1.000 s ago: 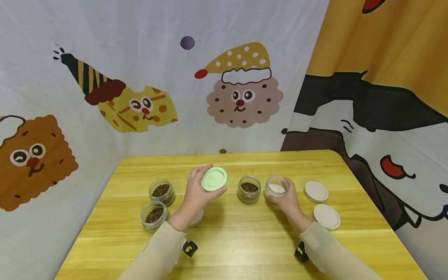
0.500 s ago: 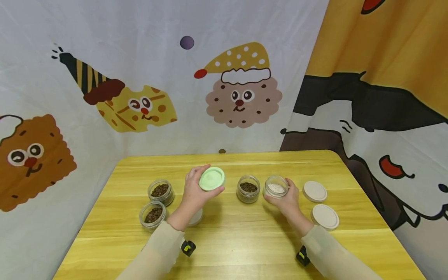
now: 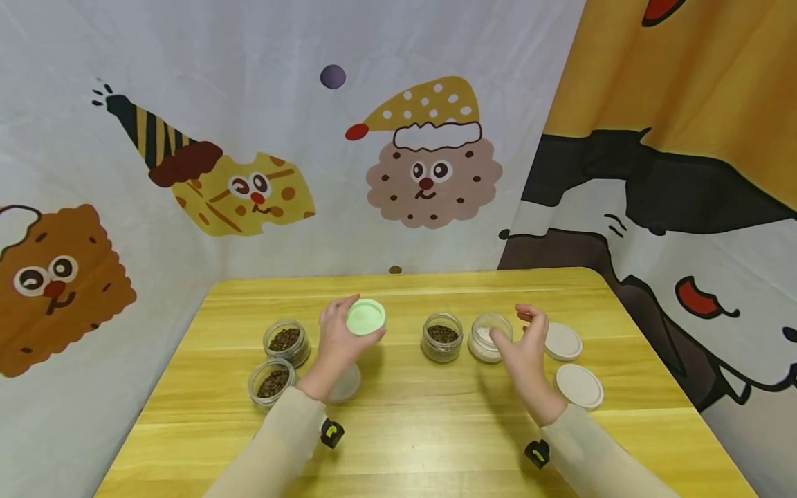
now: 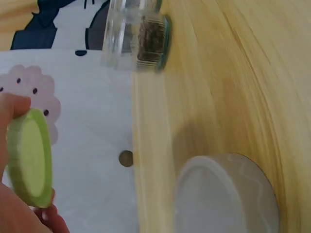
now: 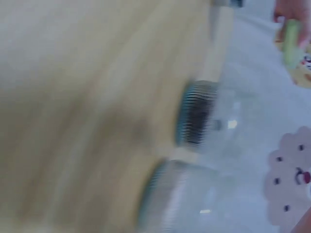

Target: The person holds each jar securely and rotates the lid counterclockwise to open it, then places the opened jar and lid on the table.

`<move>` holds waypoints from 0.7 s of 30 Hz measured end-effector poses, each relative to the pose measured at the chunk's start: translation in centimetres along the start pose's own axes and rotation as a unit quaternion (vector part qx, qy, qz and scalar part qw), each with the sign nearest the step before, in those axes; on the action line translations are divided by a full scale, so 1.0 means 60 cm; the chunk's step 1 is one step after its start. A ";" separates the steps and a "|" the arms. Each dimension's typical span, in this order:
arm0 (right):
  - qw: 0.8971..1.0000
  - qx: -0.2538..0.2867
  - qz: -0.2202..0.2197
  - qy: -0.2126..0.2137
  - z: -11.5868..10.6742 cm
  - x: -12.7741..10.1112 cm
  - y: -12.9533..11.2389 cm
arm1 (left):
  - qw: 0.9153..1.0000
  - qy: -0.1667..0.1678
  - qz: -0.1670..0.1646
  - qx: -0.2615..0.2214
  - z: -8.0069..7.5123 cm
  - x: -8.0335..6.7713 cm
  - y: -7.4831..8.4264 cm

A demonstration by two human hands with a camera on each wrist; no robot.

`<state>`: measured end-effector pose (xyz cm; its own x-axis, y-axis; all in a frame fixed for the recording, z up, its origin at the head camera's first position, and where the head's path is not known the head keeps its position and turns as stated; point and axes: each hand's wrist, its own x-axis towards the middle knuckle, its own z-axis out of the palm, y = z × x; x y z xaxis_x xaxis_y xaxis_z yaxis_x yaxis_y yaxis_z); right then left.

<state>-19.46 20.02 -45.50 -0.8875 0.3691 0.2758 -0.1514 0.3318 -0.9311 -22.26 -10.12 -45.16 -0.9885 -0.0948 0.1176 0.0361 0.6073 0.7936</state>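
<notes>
My left hand grips a light green round lid by its edge, held up over the table; the lid's flat face also shows in the left wrist view. My right hand is at the right side of an open glass jar of white grains, holding nothing. Its fingers are spread apart and the thumb overlaps the jar in the head view. Just left of that jar stands an open glass jar of brown beans, which also shows blurred in the right wrist view.
Two open jars of brown beans, one behind and one in front, stand at the left. A whitish lid lies beside my left forearm. Two more whitish lids, one farther and one nearer, lie at the right.
My right hand has let go of the jar of white grains and moved right; the jar now stands on the table. My left hand has shifted slightly left with the green lid.
</notes>
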 end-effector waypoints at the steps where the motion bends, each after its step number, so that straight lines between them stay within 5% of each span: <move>1: 1.000 0.006 -0.007 -0.002 0.000 -0.002 -0.014 | 1.000 0.001 -0.009 0.006 0.001 0.003 -0.004; 9: 0.997 0.067 -0.025 -0.035 0.007 -0.024 -0.114 | 0.996 0.003 -0.053 0.073 0.009 0.020 -0.032; 21: 0.990 0.060 -0.048 -0.116 0.028 -0.049 -0.137 | 0.986 -0.035 -0.069 0.145 0.013 0.031 -0.058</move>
<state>-16.32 14.73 -39.10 -0.9404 0.1274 0.3152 -0.2781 0.2451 -0.9288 -24.32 -11.80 -48.16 -0.9892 -0.1436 -0.0295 -0.1329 0.7939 0.5934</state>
